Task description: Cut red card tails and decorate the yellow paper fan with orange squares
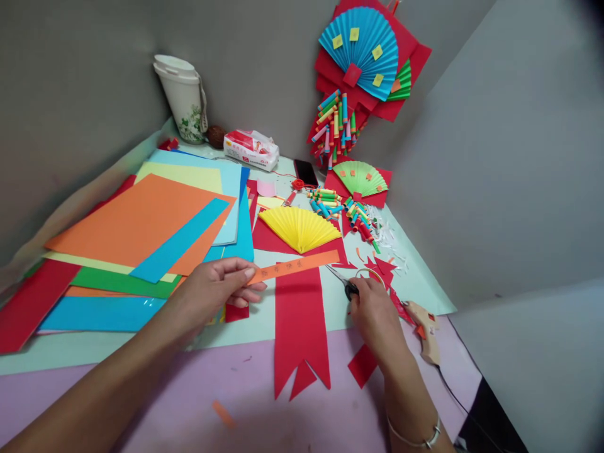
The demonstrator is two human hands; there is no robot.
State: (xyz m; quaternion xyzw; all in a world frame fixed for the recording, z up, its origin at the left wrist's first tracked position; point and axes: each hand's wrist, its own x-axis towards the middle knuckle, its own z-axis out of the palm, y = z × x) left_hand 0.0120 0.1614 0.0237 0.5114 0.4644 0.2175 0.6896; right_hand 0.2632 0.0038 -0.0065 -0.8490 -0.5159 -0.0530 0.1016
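Pinched by its left end, an orange paper strip (302, 265) with handwritten characters is in my left hand (226, 280). My right hand (377, 314) grips a pair of scissors (346, 284), whose blades point toward the strip's right end. Below the strip lies a long red paper banner (299, 321) with a notched lower end. Just behind the strip, a pleated yellow paper fan (301, 229) rests on red paper. Red paper scraps (380, 270) lie beyond my right hand, and a small red piece (363, 365) is near my right wrist.
Stacked coloured paper (141, 220) covers the left side. At the back stand a white cup (182, 97), a tissue pack (251, 150) and a phone (306, 172). A glue gun (425, 330) with its cord lies at right. Fan decorations (363, 50) hang above rolled paper tubes (325, 202).
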